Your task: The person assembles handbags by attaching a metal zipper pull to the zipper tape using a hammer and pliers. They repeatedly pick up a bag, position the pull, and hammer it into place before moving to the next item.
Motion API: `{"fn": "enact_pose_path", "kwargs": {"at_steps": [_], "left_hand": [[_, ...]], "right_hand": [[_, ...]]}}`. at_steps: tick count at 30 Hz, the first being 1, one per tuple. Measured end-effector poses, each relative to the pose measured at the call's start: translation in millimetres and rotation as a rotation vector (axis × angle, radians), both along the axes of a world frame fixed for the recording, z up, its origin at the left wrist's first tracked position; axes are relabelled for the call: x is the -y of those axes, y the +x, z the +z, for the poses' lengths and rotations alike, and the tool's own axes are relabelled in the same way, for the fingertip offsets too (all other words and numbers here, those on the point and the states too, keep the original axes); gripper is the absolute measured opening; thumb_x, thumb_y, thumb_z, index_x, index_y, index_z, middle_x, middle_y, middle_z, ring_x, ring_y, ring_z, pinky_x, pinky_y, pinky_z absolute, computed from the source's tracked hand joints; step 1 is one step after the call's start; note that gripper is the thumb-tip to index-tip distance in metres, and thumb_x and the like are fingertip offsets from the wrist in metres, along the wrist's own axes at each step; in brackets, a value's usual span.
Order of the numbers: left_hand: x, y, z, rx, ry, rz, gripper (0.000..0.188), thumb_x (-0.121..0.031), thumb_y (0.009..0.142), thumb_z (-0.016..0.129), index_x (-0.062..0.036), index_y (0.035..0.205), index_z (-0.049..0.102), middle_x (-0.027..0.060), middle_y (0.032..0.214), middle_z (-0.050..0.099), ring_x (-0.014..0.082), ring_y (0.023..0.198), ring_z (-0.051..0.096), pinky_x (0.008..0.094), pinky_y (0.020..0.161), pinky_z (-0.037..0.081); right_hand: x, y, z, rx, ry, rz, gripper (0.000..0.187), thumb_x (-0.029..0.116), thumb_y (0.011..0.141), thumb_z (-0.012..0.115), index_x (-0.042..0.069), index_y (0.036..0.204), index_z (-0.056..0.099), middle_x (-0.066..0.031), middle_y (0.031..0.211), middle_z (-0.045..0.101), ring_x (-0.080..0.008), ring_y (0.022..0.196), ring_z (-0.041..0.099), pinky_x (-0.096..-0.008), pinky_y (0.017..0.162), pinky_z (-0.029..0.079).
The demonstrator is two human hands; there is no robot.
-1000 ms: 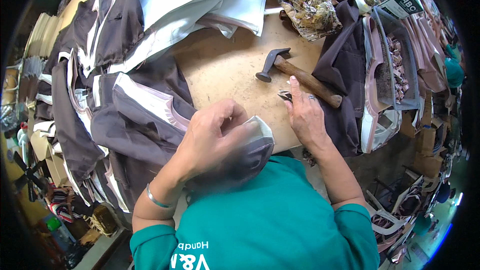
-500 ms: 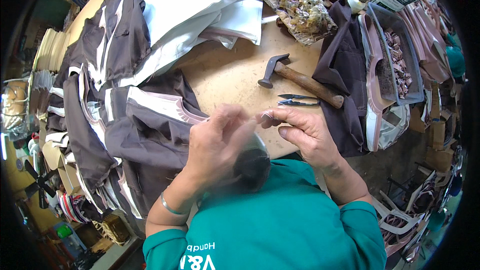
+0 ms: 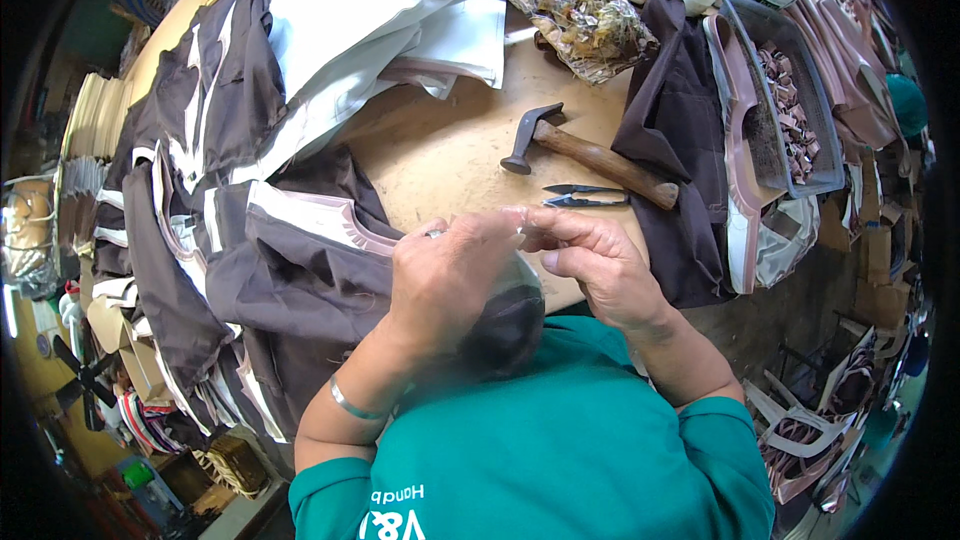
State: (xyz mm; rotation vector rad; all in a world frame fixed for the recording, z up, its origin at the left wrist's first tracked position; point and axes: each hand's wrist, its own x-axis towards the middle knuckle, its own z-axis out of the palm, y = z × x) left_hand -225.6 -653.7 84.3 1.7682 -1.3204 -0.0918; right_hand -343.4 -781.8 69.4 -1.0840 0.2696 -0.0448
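Note:
Above my lap, my left hand (image 3: 445, 275) meets the fingertips of my right hand (image 3: 605, 265). Motion smears the left fingers, so their grip is unclear. The right thumb and forefinger are closed in a pinch around something too small to make out. Below the left hand, next to its wrist, is a blurred dark rounded shape (image 3: 505, 325). Just beyond the right hand, black thread snips (image 3: 585, 196) lie on the tan tabletop (image 3: 440, 160). Behind them rests a hammer (image 3: 600, 162) with a wooden handle, its end against dark brown fabric (image 3: 675, 130).
Dark brown pieces with white and pink trim (image 3: 300, 260) cover the left side. White sheets (image 3: 340, 30) lie at the back, beside a clear bag of small scraps (image 3: 580, 20). A plastic bin (image 3: 830, 175) holding small pink pieces stands at the right.
My left hand has turned, and its fingers have come closer to the right fingertips. The right hand keeps its pinch. The whole view has shifted slightly, moving the table things a little left.

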Motion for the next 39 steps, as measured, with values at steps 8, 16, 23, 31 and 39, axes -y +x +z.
{"fn": "enact_pose_path", "kwargs": {"at_steps": [8, 16, 23, 31, 39], "left_hand": [[-3, 1, -1, -0.19, 0.078, 0.005, 0.008, -0.006, 0.084, 0.057, -0.002, 0.09, 0.06, 0.0066, 0.071, 0.062, 0.013, 0.061, 0.058, 0.0237, 0.056, 0.046], [4, 4, -3, -0.473, 0.132, 0.057, 0.019, -0.007, 0.084, 0.055, -0.0037, 0.102, 0.06, 0.0064, 0.066, 0.06, 0.0084, 0.057, 0.053, 0.0225, 0.054, 0.043], [-11, 6, 3, -0.722, 0.145, -0.061, 0.042, -0.005, 0.073, 0.069, -0.0048, 0.105, 0.041, 0.0049, 0.085, 0.057, 0.0087, 0.076, 0.054, 0.0206, 0.068, 0.043], [-16, 5, 17, -0.896, 0.203, 0.077, 0.032, -0.006, 0.072, 0.07, -0.0024, 0.095, 0.049, 0.0013, 0.083, 0.056, 0.006, 0.076, 0.053, 0.0183, 0.067, 0.043], [-22, 12, 16, -0.917, 0.204, -0.005, 0.019, -0.008, 0.072, 0.068, -0.0007, 0.083, 0.055, 0.0014, 0.08, 0.058, 0.0062, 0.072, 0.053, 0.02, 0.065, 0.044]], "right_hand": [[15, 8, -10, 0.05, 0.223, -0.103, 0.055, 0.001, 0.076, 0.045, -0.005, 0.129, 0.032, -0.0127, 0.117, 0.052, -0.0149, 0.097, 0.048, -0.027, 0.091, 0.036], [1, 9, -15, 0.132, -0.222, -0.267, 0.038, 0.004, 0.084, 0.048, -0.001, 0.122, 0.043, -0.0099, 0.105, 0.055, -0.0139, 0.096, 0.05, -0.0281, 0.088, 0.039], [-2, 1, -2, 0.141, -0.147, -0.116, 0.036, 0.007, 0.086, 0.052, 0.001, 0.12, 0.044, -0.004, 0.094, 0.052, -0.01, 0.091, 0.049, -0.0243, 0.082, 0.04], [-12, 10, -5, 0.106, 0.148, -0.089, 0.046, 0.021, 0.081, 0.062, 0.001, 0.119, 0.045, -0.0042, 0.089, 0.053, -0.0084, 0.081, 0.048, -0.0197, 0.07, 0.04], [-14, 13, -7, 0.063, 0.469, 0.006, 0.048, 0.014, 0.077, 0.064, 0.002, 0.119, 0.045, -0.0017, 0.087, 0.05, -0.0065, 0.077, 0.047, -0.0165, 0.068, 0.04]]}}
